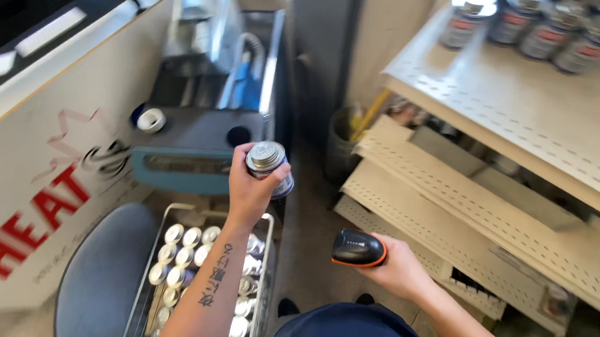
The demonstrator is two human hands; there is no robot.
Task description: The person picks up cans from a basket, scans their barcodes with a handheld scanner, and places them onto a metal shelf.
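Can (268, 165), centre frame, is gripped in the left hand (248, 190); the right hand (393, 268) clasps a scanner (358, 248) below it. Basket (265, 228) at lower left is full; few cans (531, 18) on the upper-right shelf (524, 115).

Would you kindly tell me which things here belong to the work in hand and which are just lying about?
In hand:
- left hand holding a small metal can
- right hand holding a black and orange scanner
- wire basket of similar cans
- cans on the shelf

Lying about:
- blue stool
- roll of tape
- cardboard box
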